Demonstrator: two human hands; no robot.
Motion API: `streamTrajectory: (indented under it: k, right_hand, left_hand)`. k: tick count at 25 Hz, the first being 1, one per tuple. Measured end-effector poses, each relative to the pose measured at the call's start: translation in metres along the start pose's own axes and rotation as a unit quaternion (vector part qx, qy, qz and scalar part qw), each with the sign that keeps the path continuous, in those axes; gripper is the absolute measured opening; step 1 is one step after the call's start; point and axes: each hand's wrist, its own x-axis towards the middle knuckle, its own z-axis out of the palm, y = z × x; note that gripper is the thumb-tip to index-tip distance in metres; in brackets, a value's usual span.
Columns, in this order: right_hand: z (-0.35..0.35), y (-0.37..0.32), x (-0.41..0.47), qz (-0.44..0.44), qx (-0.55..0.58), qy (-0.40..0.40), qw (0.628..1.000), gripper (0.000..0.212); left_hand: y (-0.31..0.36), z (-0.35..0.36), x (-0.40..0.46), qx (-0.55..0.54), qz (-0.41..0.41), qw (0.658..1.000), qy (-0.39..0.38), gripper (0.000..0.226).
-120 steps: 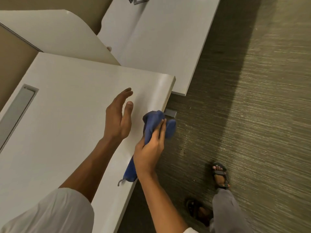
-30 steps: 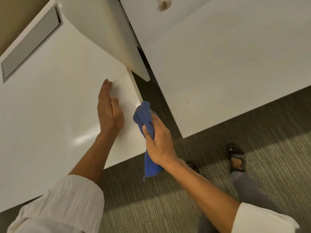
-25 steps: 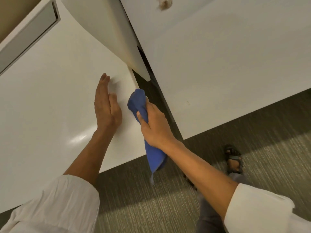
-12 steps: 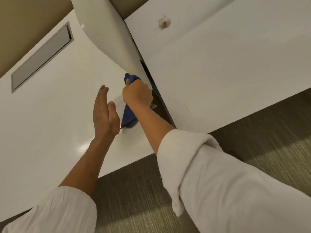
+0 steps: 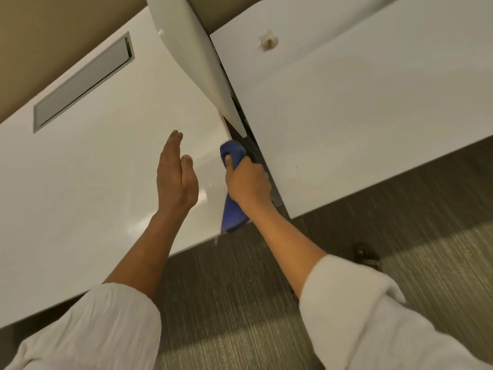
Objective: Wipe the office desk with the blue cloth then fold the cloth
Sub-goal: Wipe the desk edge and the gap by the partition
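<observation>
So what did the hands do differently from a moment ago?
The right hand, gripping the blue cloth throughout, slid up the desk's right side edge toward the divider panel, then came back a little. Nothing was picked up or let go. The left hand stayed flat and open over the desk, near that edge.

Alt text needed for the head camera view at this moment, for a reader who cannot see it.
The right hand grips a bunched blue cloth against the side edge of a white desk, in the narrow gap beside a neighbouring desk. The left hand is open with fingers together over the desktop. A curved white divider panel rises between the desks; grey carpet lies below.
</observation>
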Motion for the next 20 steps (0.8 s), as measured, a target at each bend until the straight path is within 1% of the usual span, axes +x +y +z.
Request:
streamTrajectory:
  k: [4,7,11,16,20]
  right_hand:
    - [-0.005,0.029,-0.047,0.015,0.004,0.007,1.0,0.046]
    - [-0.005,0.028,-0.046,0.009,-0.004,0.007,1.0,0.044]
    - [0.003,-0.002,0.006,-0.008,-0.02,0.022,1.0,0.048]
    - [0.016,-0.046,0.091,-0.046,-0.026,0.019,0.998,0.044]
    - [0.017,-0.042,0.1,-0.044,-0.039,0.021,0.998,0.048]
  left_hand:
    - [0.005,0.003,0.004,-0.012,0.011,1.0,0.005,0.052]
    - [0.006,0.009,0.009,-0.015,0.022,1.0,-0.004,0.051]
    - [0.003,0.016,0.013,-0.031,0.021,0.999,-0.006,0.051]
    - [-0.004,0.018,0.012,-0.048,0.036,0.998,0.009,0.051]
    - [-0.012,0.016,0.007,-0.048,0.022,0.998,0.017,0.051]
